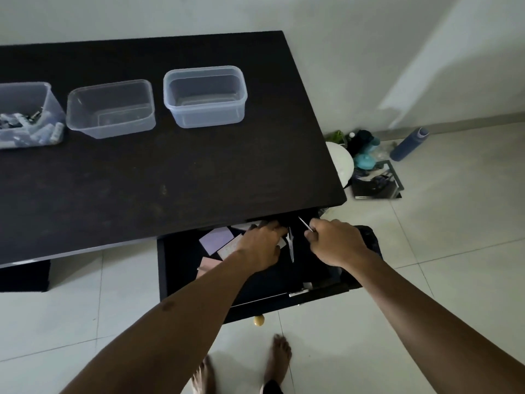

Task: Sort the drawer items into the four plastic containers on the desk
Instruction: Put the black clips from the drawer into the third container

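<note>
The black drawer stands pulled out under the dark desk. Both my hands are inside it. My right hand pinches a thin silver metal tool that points up toward the desk edge. My left hand reaches deep under the desk edge, its fingertips hidden, so I cannot tell what it touches. A silver pointed tool lies between the hands. Purple and pink notepads lie at the drawer's left. Three clear containers stand on the desk: an empty right one, an empty middle one, a left one with several small items.
The desk's right edge drops to the tiled floor, where a white round object, teal items, a dark tray and a blue bottle lie by the wall. My bare feet stand in front of the drawer, near its round knob.
</note>
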`<state>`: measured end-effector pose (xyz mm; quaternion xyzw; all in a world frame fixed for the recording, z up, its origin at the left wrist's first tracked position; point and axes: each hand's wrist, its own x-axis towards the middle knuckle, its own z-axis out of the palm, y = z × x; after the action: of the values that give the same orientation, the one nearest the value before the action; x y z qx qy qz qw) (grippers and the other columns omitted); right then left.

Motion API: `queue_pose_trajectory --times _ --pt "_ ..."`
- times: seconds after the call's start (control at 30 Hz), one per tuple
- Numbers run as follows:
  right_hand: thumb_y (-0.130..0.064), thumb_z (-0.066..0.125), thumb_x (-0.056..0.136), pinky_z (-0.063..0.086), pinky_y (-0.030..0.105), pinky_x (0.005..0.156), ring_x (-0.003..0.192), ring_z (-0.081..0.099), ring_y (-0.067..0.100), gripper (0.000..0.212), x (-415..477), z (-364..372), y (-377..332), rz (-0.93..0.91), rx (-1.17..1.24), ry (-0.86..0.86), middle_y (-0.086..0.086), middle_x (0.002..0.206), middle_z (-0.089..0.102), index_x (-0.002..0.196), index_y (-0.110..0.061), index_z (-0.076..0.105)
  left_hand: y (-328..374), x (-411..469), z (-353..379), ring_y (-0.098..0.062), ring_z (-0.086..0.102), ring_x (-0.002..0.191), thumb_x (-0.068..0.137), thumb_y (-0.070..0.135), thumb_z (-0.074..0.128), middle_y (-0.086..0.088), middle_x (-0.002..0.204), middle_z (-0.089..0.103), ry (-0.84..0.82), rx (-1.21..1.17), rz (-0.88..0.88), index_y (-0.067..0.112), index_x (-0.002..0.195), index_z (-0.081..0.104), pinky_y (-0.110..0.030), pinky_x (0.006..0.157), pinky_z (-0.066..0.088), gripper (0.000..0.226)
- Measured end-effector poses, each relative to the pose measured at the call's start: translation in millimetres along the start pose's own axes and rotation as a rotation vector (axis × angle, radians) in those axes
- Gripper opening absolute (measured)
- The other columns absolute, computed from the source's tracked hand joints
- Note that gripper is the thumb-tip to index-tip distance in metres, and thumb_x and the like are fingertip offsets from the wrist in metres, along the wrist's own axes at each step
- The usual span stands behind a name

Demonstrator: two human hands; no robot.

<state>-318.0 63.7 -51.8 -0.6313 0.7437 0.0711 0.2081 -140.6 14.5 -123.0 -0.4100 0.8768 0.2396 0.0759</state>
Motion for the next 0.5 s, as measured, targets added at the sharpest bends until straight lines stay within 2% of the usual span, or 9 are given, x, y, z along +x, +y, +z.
queue_pose_trajectory --times 0.13,0.27,0.4,0.5 --pt "-0.039 0.048 0.098 0.032 0.031 0.054 0.072 0.057 0.026 0.024 -4.9 -2.7 24.1 0.056 0.181 0.031 0.0 0.07 0.059 0.08 -0.023 0.05 6.2 25.4 7.6 -0.029 0.038 0.139 0.088 0.023 0.061 -0.004 0.157 0.032 -0.064 0.204 0.102 0.026 0.151 0.035 -0.043 0.108 0.038 0.068" --pt "-0.051 0.056 0.091 0.042 0.031 0.057 0.067 0.059 0.022 0.03 -0.8 17.1 36.3 0.114 0.221 0.145 -0.006 0.068 0.06 0.083 -0.023 0.046 6.3 40.2 16.6 -0.029 0.03 0.144 0.087 0.025 0.063 -0.005 0.16 0.026 -0.149 0.314 0.147 0.029 0.152 0.032 -0.049 0.108 0.038 0.073" --pt "-0.049 0.06 0.089 0.048 0.032 0.06 0.074 0.066 0.021 0.03 -3.5 50.9 35.1 0.138 0.293 0.224 -0.009 0.086 0.064 0.099 -0.027 0.043 3.7 43.3 21.0 -0.028 0.03 0.142 0.089 0.03 0.062 -0.007 0.155 0.031 -0.125 0.33 0.148 0.032 0.149 0.036 -0.048 0.104 0.039 0.066" --pt "-0.044 0.057 0.093 0.052 0.035 0.057 0.07 0.068 0.024 0.029 -7.8 69.9 31.2 0.146 0.339 0.311 -0.005 0.092 0.066 0.107 -0.026 0.039 -1.1 43.3 23.1 -0.029 0.034 0.139 0.089 0.033 0.062 -0.007 0.151 0.035 -0.085 0.361 0.197 0.034 0.146 0.041 -0.046 0.104 0.039 0.061"
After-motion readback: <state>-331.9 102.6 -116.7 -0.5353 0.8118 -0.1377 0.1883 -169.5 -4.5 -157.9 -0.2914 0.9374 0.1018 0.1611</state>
